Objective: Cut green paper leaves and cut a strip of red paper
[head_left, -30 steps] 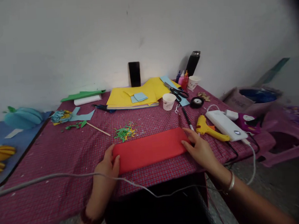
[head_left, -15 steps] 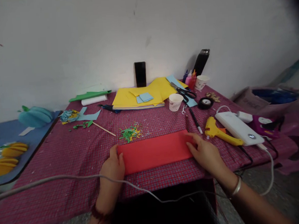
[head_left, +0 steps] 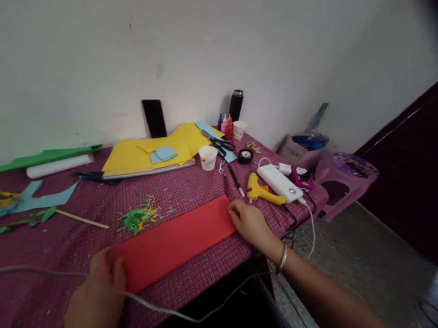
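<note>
A long strip of red paper (head_left: 175,244) lies on the checked tablecloth (head_left: 196,268), close to the table's front edge. My left hand (head_left: 95,297) grips its left end, thumb on top, slightly blurred. At the right end my right hand (head_left: 250,224) pinches the paper's edge between thumb and fingers. Just beyond the strip sits a heap of green and yellow paper shreds (head_left: 138,217). A yellow glue gun (head_left: 264,192) and a black marker (head_left: 236,180) lie near my right hand.
Yellow sheets (head_left: 128,158), scissors (head_left: 219,144), a paper cup (head_left: 208,158) and black tape (head_left: 245,155) are farther back. A white power bank (head_left: 279,182) lies at the right. A white cable (head_left: 169,310) crosses in front of me. A purple stool (head_left: 341,190) stands beyond the table.
The view has swung to the right, so things on the table appear farther left and the stool shows. Both hands still hold the red paper's ends; my right hand's fingers look more tightly pinched.
</note>
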Action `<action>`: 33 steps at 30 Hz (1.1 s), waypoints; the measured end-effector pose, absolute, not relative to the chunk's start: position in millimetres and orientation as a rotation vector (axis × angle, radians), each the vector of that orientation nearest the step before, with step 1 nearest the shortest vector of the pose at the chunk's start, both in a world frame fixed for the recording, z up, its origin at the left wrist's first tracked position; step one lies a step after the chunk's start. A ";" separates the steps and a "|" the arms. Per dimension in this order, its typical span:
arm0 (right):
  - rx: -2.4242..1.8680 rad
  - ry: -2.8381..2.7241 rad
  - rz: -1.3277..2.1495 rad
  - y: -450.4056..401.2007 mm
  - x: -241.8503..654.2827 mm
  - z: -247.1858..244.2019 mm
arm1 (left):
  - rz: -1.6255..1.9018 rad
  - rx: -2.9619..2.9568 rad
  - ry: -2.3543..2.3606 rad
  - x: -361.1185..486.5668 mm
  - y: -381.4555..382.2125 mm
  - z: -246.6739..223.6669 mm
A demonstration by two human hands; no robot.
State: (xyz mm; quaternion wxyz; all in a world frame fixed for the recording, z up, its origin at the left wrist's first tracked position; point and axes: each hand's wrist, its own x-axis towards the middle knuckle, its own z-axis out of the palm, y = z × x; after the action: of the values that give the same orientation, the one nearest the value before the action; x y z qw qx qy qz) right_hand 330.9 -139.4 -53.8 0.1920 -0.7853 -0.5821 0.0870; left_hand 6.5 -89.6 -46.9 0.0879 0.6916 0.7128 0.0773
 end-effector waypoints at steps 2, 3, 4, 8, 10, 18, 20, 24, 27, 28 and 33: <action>-2.191 -1.638 0.234 -139.3 330.7 -54.5 | 0.143 2.034 2.161 5.0 -88.3 -49.6; -2.179 -1.640 0.229 -139.1 330.9 -55.1 | 0.103 2.022 2.170 4.3 -87.5 -50.6; -2.163 -1.642 0.224 -138.9 331.2 -55.8 | 0.088 2.013 2.173 3.7 -86.7 -51.3; -2.104 -1.633 0.217 -139.6 332.6 -57.0 | 0.056 1.957 2.194 2.8 -85.7 -51.2; -2.086 -1.635 0.215 -141.6 332.9 -56.4 | 0.052 1.933 2.199 2.3 -86.0 -51.4; -2.040 -1.657 0.270 -150.6 332.7 -52.4 | 0.081 1.944 2.236 -11.3 -80.5 -74.9; -2.055 -1.658 0.276 -150.7 332.2 -51.7 | 0.086 1.945 2.239 -15.1 -79.5 -80.4; -2.067 -1.659 0.291 -150.2 331.3 -50.0 | 0.095 1.942 2.229 -16.7 -79.9 -81.6; -2.061 -1.660 0.312 -150.2 330.9 -49.1 | 0.099 1.925 2.207 -14.5 -81.2 -77.7; -2.061 -1.662 0.313 -150.3 330.7 -49.2 | 0.113 1.935 2.196 -13.7 -81.9 -76.3; -2.040 -1.656 0.278 -151.7 331.4 -54.2 | 0.168 1.985 2.178 -13.7 -84.8 -75.3</action>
State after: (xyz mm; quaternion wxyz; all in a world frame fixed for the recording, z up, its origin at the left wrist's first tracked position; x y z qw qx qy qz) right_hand 331.4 -151.7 -54.2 0.2470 -0.7481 -0.6074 0.1021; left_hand -13.7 -84.8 -75.3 0.0947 0.6695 0.7346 0.0565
